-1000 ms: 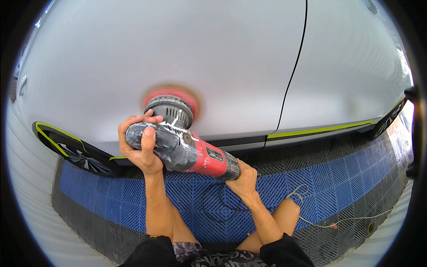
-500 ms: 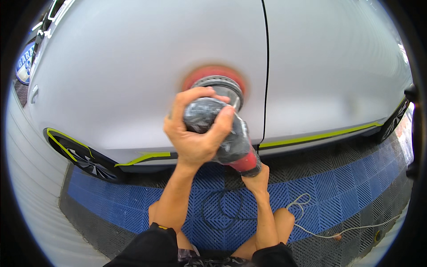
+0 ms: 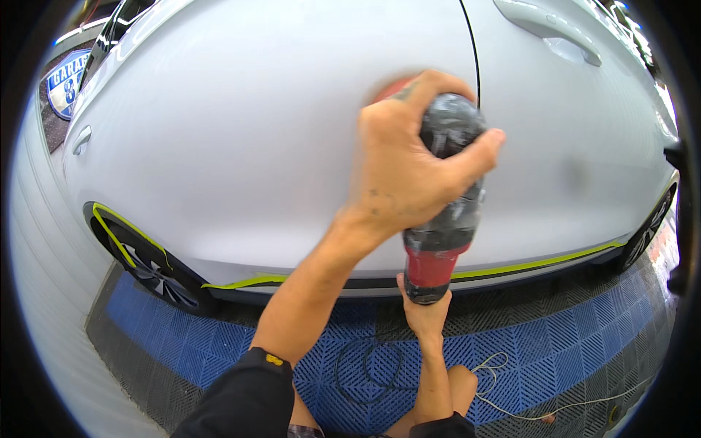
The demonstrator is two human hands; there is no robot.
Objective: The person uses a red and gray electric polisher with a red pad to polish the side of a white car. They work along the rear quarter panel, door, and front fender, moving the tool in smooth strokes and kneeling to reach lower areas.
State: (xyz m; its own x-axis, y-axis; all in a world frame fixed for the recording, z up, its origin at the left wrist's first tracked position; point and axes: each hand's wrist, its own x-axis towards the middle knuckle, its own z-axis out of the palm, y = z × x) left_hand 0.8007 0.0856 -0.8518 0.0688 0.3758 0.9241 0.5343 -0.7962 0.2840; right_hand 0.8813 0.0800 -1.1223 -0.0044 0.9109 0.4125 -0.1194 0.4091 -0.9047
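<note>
A black and red car polisher (image 3: 444, 219), its body smeared with pale residue, is held in both my hands. Its red pad (image 3: 388, 87) lies against the silver-white car door (image 3: 255, 139), just left of the dark seam between two doors; most of the pad is hidden behind my left hand. My left hand (image 3: 401, 164) wraps round the polisher's head, thumb on the right side and fingers over the top. Lower down, my right hand (image 3: 426, 317) grips the rear end of the polisher from below.
Yellow-green masking tape (image 3: 540, 263) runs along the car's sill and round the left wheel arch. A door handle (image 3: 551, 29) juts out at the upper right. On the blue and black tiled floor (image 3: 219, 343) lie a dark coiled cord (image 3: 369, 372) and a pale cord (image 3: 522, 417).
Both hands have carried the polisher up and to the right across the door, closer to the seam. Its body now stands more upright in view, and the view has shifted a little.
</note>
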